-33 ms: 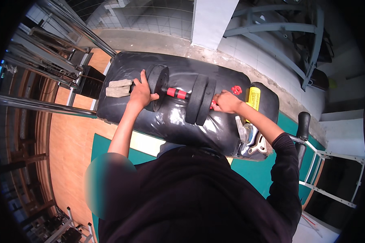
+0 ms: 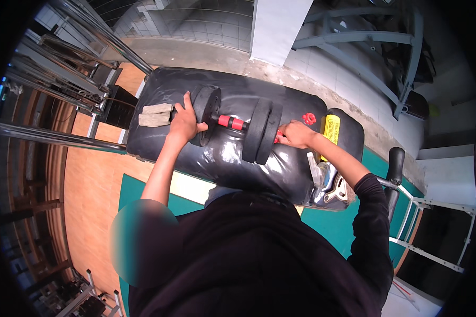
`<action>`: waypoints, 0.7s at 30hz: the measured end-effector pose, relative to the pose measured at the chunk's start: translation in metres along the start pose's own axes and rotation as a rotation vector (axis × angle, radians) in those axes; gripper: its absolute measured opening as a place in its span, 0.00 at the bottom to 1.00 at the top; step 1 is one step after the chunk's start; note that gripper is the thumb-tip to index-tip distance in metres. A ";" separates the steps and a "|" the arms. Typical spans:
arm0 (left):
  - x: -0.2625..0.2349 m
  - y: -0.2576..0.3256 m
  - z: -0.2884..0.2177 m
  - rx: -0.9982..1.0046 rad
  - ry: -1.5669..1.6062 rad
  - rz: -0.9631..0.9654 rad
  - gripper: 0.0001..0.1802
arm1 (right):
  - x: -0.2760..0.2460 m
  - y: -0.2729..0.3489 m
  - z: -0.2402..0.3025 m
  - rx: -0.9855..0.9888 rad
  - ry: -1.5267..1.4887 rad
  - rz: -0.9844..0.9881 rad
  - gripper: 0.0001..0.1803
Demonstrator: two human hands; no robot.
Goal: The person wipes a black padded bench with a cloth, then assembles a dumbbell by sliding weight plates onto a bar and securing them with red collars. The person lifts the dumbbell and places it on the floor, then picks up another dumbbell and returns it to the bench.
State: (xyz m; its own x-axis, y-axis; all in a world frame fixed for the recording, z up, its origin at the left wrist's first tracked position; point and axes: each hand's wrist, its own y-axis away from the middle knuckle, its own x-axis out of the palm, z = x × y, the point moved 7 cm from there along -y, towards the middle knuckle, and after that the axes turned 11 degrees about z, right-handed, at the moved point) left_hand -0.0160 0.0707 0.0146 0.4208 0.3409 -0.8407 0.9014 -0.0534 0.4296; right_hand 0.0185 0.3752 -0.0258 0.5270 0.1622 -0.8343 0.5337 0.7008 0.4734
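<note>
1. My left hand (image 2: pixel 182 126) is spread open against the left plates (image 2: pixel 209 112); it covers part of them, and I can't see what its farther fingertips touch.
2. My right hand (image 2: pixel 297 134) is closed on a red collar (image 2: pixel 278 137) at the dumbbell's right end; my fingers hide most of that collar and the bar end.
3. The dumbbell (image 2: pixel 231 122) lies across the middle of the black padded bench (image 2: pixel 217 165), its red-and-black grip showing between the plate pairs. The right plates (image 2: pixel 260 132) hide part of the bar.
4. My right forearm crosses in front of a yellow cylinder (image 2: pixel 331 128), hiding its middle.
5. A loose red collar (image 2: pixel 309 118) lies beyond my right hand, near the cylinder.
6. Nearer me, a clear plastic packet (image 2: pixel 317 172) sits beside a silver metal piece (image 2: pixel 339 191); glare makes both hard to read.
7. A folded grey cloth (image 2: pixel 155 115) lies just left of my left hand.
8. A blurred patch covers my left sleeve. The grey metal frame (image 2: pixel 365 37) at upper right runs into shadow; chrome bars (image 2: pixel 63 138) flank the bench's left end.
</note>
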 end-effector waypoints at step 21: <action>-0.004 -0.005 -0.004 0.035 0.007 -0.032 0.66 | 0.052 -0.014 -0.048 0.208 -1.260 0.197 0.25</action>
State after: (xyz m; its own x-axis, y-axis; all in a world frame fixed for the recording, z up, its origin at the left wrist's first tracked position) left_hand -0.0226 0.0731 0.0167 0.3910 0.3499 -0.8513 0.9175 -0.0750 0.3906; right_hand 0.0070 0.4072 -0.0897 0.8040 -0.5932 0.0408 0.4087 0.6011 0.6868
